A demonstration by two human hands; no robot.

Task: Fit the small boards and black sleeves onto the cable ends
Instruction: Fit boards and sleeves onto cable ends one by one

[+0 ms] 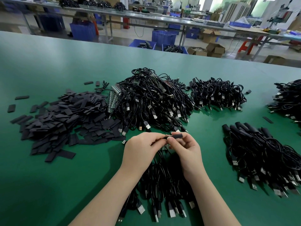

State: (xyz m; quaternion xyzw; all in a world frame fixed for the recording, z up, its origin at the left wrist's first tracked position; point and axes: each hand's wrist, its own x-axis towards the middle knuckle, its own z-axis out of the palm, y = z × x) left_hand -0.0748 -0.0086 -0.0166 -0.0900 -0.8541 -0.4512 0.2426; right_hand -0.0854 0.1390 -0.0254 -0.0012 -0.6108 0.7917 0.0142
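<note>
Black sleeve [176,136] first: from the head camera I see it pinched at its left end between the thumb and forefinger of my right hand [185,150], held level above the green table [48,176], just near of the big tangled cable pile [151,101]. My left hand [140,150] is curled around a cable end [160,139], meeting the sleeve's mouth, so I judge the sleeve is being slid on. A small board [164,148] peeks out green below my fingers; how it sits on the wire I cannot tell. The sleeve looks light, thin and soft, likely to flatten if squeezed hard, so I would hold it by its edges and keep the mouth open. The cable is limp and will sag, so it wants gripping close to the tip. The board is probably stiff but delicate; edges only. To the left lies the loose heap of flat sleeves [65,118], with strips of boards [112,100] at its right edge. On the right sit sleeved cables [260,154], and more cables [162,185] lie under my wrists.
</note>
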